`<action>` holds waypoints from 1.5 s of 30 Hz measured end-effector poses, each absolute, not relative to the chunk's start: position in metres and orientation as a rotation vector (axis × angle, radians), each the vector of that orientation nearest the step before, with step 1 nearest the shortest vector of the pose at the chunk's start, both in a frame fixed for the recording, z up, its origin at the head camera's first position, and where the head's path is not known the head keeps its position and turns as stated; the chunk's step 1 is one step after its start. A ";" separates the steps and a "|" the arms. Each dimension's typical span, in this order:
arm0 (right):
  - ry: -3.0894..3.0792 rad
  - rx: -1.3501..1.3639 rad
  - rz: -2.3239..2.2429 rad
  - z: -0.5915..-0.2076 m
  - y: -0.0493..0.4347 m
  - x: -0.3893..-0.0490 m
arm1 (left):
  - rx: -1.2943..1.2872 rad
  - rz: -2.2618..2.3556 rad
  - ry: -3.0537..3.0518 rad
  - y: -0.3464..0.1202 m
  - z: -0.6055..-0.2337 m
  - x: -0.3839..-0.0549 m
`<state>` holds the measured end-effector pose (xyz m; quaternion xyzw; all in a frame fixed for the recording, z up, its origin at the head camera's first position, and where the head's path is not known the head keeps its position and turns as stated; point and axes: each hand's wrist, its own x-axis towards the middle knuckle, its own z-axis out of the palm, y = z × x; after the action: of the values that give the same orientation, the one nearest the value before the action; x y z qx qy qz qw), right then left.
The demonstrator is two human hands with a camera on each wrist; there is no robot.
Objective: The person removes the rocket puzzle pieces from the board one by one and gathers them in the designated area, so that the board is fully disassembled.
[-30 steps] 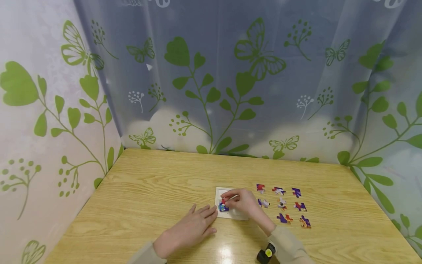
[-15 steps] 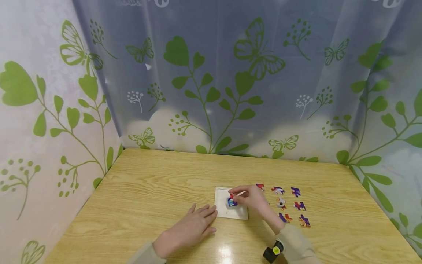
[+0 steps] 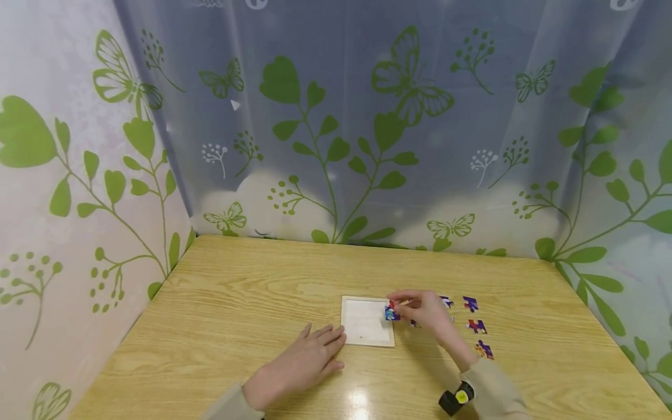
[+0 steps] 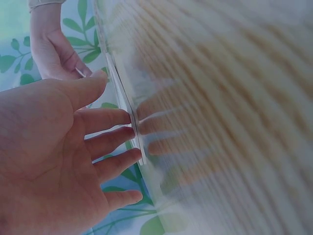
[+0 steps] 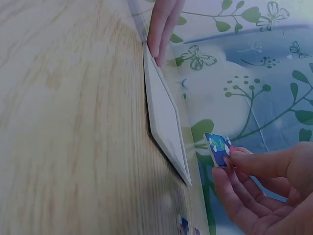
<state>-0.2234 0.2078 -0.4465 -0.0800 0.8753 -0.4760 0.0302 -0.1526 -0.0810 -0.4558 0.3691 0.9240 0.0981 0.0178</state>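
Note:
A white square puzzle tray [image 3: 366, 344] lies flat on the wooden table. My left hand [image 3: 307, 359] rests at the tray's left edge, fingers straight; the left wrist view shows its fingertips [image 4: 128, 117] touching that edge. Above the tray's right edge, my right hand [image 3: 422, 312] pinches a puzzle piece [image 3: 391, 311] between thumb and fingers. In the right wrist view this piece [image 5: 218, 148] is blue with a globe-like print and some red, held clear of the table. The inside of the tray shows bare white.
Several loose purple, red and orange puzzle pieces [image 3: 476, 326] lie right of the tray, partly hidden behind the right hand. A patterned curtain [image 3: 346, 146] hangs along the table's back edge. A dark device with a yellow dot [image 3: 461, 396] sits on the right wrist.
My right hand has lifted the blue puzzle piece from the tray's left part and moved it right to the tray's right edge. The left hand has stayed in place.

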 end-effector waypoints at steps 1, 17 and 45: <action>2.715 -0.249 -1.456 -0.447 0.211 -0.223 | 1.149 0.305 2.871 -0.081 -0.456 -0.153; 2.662 -0.177 -1.473 -0.453 0.247 -0.211 | 1.119 0.304 2.850 -0.081 -0.458 -0.154; 2.682 -0.440 -1.150 -0.462 0.258 -0.198 | 1.127 0.298 2.859 -0.082 -0.461 -0.156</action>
<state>-0.1981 0.2582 -0.4620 -0.1484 0.9047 -0.3878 0.0950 -0.1564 -0.0817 -0.4605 0.3648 0.9257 0.0964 0.0271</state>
